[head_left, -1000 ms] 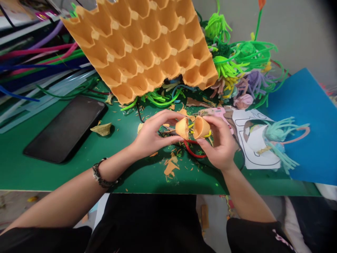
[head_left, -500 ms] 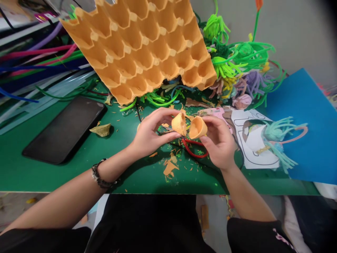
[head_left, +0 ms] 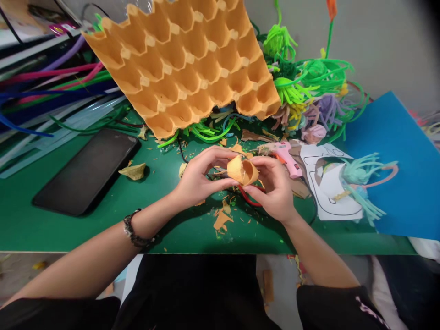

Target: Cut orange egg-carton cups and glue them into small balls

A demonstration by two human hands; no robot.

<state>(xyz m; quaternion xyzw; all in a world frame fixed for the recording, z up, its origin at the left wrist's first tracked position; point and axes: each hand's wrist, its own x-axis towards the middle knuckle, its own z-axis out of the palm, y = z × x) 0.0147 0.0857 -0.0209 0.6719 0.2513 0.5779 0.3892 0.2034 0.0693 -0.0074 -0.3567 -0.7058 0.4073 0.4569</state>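
Above the green table (head_left: 85,220), my left hand (head_left: 199,176) and my right hand (head_left: 273,188) together pinch two small orange egg-carton cups (head_left: 242,170). The cups are pressed one into the other, so they look like a single piece. My left fingers grip the left side, my right fingers the right side. A red pipe cleaner loop (head_left: 249,198) lies on the table just under the cups. Orange cardboard scraps (head_left: 222,220) are scattered below my hands.
A large orange egg tray (head_left: 192,59) leans at the back. A black phone (head_left: 87,172) lies to the left, a pink glue gun (head_left: 287,158) to the right beside white paper (head_left: 326,188) and blue card (head_left: 402,169). Green pipe-cleaner flowers (head_left: 302,82) crowd the back right.
The two cups were held apart, one in each hand; now they are brought together and nested. My right hand moved left, which uncovered the pink glue gun.
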